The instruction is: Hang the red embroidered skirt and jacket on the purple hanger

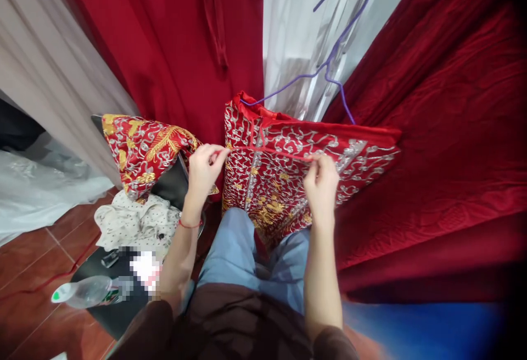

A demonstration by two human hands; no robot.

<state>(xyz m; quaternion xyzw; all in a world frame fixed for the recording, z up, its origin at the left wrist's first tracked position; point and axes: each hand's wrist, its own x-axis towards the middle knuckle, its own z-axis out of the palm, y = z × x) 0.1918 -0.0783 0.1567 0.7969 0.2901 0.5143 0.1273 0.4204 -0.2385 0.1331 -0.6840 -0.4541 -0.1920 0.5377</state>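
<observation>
A red cord (282, 154) stretches between my two hands, with its middle looped near the waistband. My left hand (207, 167) pinches one side of the cord, and my right hand (321, 179) pinches the other. Behind the cord hangs a red garment, skirt-like, with silver and gold embroidery (284, 184). Its plain red waistband is attached to a purple wire hanger (328, 65). The garment's lower part reaches down to my knees. Whether the cord is joined to the waistband cannot be made out.
Another red embroidered garment (138, 154) lies over a dark chair on the left. Below it are a white spotted cloth (132, 220) and a plastic bottle (88, 292) on a black seat (105, 316). Red fabric (424, 184) hangs at right, with white fabric (37, 184) at far left.
</observation>
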